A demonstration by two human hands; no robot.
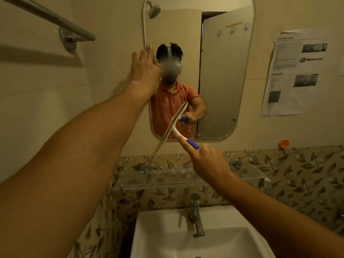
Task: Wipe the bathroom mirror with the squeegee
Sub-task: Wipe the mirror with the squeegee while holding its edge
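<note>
stage: mid-wipe, judged | squeegee (176,123) blade tilted at mirror (223,81) bottom edge | right hand (206,161) grip closed on handle | left hand (145,67) open, flat at mirror's left edge | remaining: cannot tell, no streaks visible

White sink (219,218) with chrome tap (195,211) below a glass shelf (167,180) on leaf-patterned tiles. Towel rail (55,19) on left wall; printed paper sheets (292,71) and orange hook (283,143) at right.

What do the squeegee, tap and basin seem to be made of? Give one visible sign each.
Squeegee: probably white plastic, matte, with a blue, perhaps rubbery, handle sleeve.
Tap: metal, likely chromed; it gleams, though its spout looks dulled and stained.
Basin: probably glazed ceramic; smooth, glossy white.
</note>
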